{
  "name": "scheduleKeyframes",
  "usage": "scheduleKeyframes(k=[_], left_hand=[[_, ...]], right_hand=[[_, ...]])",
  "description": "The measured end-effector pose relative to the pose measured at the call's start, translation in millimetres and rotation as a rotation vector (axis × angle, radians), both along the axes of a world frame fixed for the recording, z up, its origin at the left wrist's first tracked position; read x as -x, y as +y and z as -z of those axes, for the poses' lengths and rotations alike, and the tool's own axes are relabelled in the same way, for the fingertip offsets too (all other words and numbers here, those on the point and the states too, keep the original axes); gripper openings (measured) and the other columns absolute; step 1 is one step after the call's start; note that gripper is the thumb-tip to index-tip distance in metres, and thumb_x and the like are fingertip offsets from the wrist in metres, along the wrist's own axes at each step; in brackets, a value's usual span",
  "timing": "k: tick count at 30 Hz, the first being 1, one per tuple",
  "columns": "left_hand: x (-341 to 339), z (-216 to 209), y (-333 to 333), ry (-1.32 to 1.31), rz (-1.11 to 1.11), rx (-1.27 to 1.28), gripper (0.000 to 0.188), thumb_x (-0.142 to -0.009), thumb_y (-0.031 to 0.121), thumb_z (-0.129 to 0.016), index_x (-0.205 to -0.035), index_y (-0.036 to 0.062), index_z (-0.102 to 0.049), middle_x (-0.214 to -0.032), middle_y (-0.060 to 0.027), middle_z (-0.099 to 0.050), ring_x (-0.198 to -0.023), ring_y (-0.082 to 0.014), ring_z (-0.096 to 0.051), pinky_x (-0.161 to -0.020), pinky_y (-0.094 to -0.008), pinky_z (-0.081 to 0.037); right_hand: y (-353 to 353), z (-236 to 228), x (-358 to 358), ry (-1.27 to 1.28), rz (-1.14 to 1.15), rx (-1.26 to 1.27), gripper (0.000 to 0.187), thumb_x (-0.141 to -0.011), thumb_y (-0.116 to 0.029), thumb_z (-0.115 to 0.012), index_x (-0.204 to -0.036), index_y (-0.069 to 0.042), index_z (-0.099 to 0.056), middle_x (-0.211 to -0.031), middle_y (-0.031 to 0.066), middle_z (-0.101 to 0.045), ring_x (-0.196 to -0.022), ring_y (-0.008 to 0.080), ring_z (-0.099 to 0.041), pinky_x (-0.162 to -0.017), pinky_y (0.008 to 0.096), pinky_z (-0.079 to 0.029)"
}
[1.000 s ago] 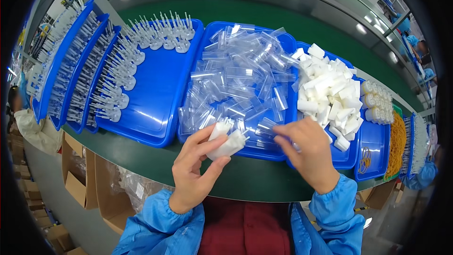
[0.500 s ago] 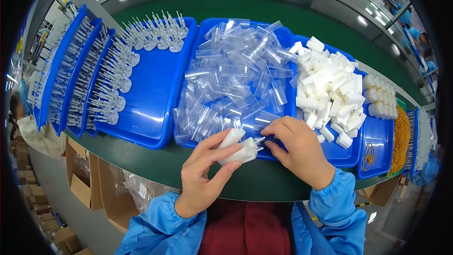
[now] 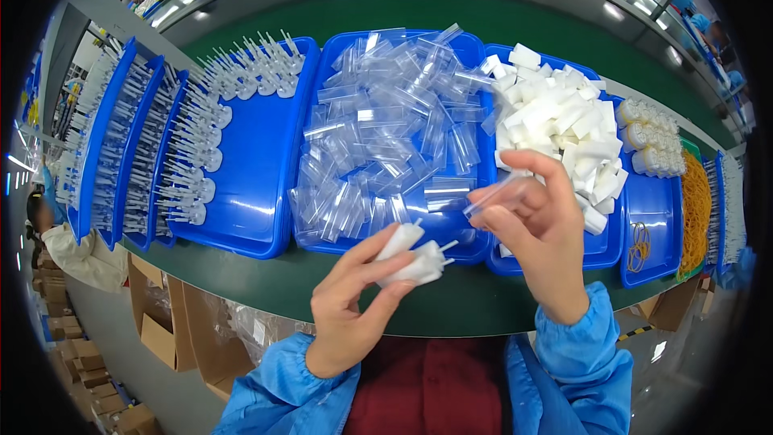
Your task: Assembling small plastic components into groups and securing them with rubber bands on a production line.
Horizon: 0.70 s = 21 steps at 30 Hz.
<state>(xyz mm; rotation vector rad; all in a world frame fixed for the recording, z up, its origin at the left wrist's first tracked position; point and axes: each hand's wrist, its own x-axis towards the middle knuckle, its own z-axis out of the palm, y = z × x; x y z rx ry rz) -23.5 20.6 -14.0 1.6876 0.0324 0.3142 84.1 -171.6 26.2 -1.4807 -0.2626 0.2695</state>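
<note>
Near blue trays, left grip clasps white pieces, right grip a clear sleeve.

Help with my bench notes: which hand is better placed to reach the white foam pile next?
Probably the right hand: it is close to the white foam pile, though it holds a clear plastic piece. The left hand is farther off, gripping white pieces with thin rods.

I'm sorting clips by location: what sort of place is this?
Probably a factory workshop: blue trays hold many clear plastic sleeves and white blocks, and cardboard boxes stand below the green worktop.
</note>
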Motion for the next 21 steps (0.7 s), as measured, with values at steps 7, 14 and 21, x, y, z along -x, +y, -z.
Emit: scheduleKeyframes(k=[7,14,21], left_hand=[[-0.8,-2.8,-17.4,0.087,0.085,0.123,0.03,-0.089,-0.003,-0.072,-0.12,-0.0034,-0.071,-0.138,-0.0249,-0.059,-0.124,-0.0302,-0.061,-0.098,-0.0362,-0.054],[-1.6,-3.0,-27.4,0.114,0.08,0.176,0.029,-0.091,-0.003,-0.07,-0.121,-0.0036,-0.07,-0.14,-0.0232,-0.057,-0.122,-0.0275,-0.062,-0.092,-0.0333,-0.058],[-0.5,-3.1,-32.0,0.07,0.121,0.05,0.028,-0.091,-0.002,-0.071,-0.119,-0.001,-0.072,-0.138,-0.0234,-0.059,-0.121,-0.0286,-0.063,-0.096,-0.0347,-0.055]], right_hand=[[-13.7,8.5,32.4,0.005,0.017,0.012,0.032,-0.099,-0.01,-0.066,-0.126,0.0,-0.053,-0.103,0.014,-0.074,-0.1,0.0181,-0.07,-0.093,0.0306,-0.051],[-25.9,15.9,36.6,-0.141,-0.011,0.154,0.032,-0.096,-0.011,-0.07,-0.122,0.0,-0.054,-0.103,0.0127,-0.076,-0.099,0.018,-0.07,-0.09,0.0299,-0.052],[-26.2,31.9,48.4,-0.212,0.12,0.072,0.031,-0.093,-0.011,-0.073,-0.118,-0.002,-0.057,-0.103,0.0101,-0.075,-0.098,0.016,-0.069,-0.087,0.0288,-0.05]])
